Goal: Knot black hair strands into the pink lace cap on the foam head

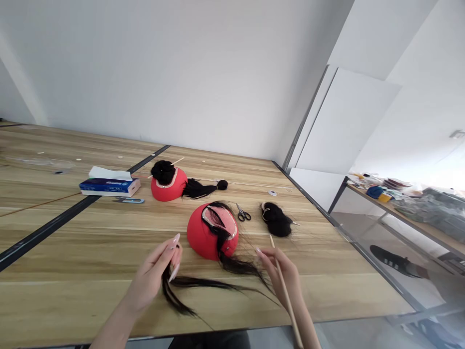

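My left hand (160,265) is closed on a lock of black hair (203,282), whose ends trail to the right across the table. In my right hand (283,272) is a long thin wooden stick (281,276), slanting back along the forearm; thumb and finger are pinched together, and whether they also hold hair strands is too fine to tell. Between the hands sits a red dome-shaped head form (201,232) with a pale mesh patch (223,220) pinned to it. More black hair (221,242) lies over the mesh and spills toward my right hand.
Scissors (243,213) and a black hair bundle (276,220) lie beyond the right hand. A second red head form (169,186) carries a black bun, with a tied hair bundle (203,188) beside it. Left are a tissue box (109,187) and blue thread snips (132,200). A cluttered shelf (421,206) stands right.
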Demonstrator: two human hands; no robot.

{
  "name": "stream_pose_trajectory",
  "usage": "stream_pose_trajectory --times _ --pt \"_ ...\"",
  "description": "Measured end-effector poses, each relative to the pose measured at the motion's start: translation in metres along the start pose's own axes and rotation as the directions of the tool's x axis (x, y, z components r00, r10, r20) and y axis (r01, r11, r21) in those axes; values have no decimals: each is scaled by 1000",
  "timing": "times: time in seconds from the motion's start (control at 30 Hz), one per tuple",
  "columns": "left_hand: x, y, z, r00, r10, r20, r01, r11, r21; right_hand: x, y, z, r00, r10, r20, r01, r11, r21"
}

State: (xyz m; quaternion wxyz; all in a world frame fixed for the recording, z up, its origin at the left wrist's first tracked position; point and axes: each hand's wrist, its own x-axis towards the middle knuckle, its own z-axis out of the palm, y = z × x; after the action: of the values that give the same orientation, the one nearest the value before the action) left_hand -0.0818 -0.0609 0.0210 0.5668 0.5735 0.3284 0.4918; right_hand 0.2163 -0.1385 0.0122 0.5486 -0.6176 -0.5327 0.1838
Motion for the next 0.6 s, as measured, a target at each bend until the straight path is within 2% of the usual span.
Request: stream_pose_trajectory --times 0.07,0.17,0.27,0.33,0.43,0.53,0.6 --pt "8 -4 13 999 18 39 -17 1000 -16 18 -2 23 997 -75 31 71 992 101" --pt "21 -10 30 997 43 72 -42 999 -6 45 3 61 988 -144 60 137 985 101" --pt "30 -13 40 992 82 91 -84 996 15 63 11 95 986 -165 23 162 983 84" --pt "35 -14 43 990 102 96 -105 994 30 71 12 111 980 -198 -5 197 976 91" --pt "46 -11 46 989 124 85 -128 991 48 82 8 118 982 -190 -5 190 979 80" --pt "64 -3 52 985 163 61 -166 985 45 100 3 111 993 -114 17 112 988 105" --pt "80 3 58 979 199 47 -200 979 31 110 2 105 998 -57 -36 62 988 144"
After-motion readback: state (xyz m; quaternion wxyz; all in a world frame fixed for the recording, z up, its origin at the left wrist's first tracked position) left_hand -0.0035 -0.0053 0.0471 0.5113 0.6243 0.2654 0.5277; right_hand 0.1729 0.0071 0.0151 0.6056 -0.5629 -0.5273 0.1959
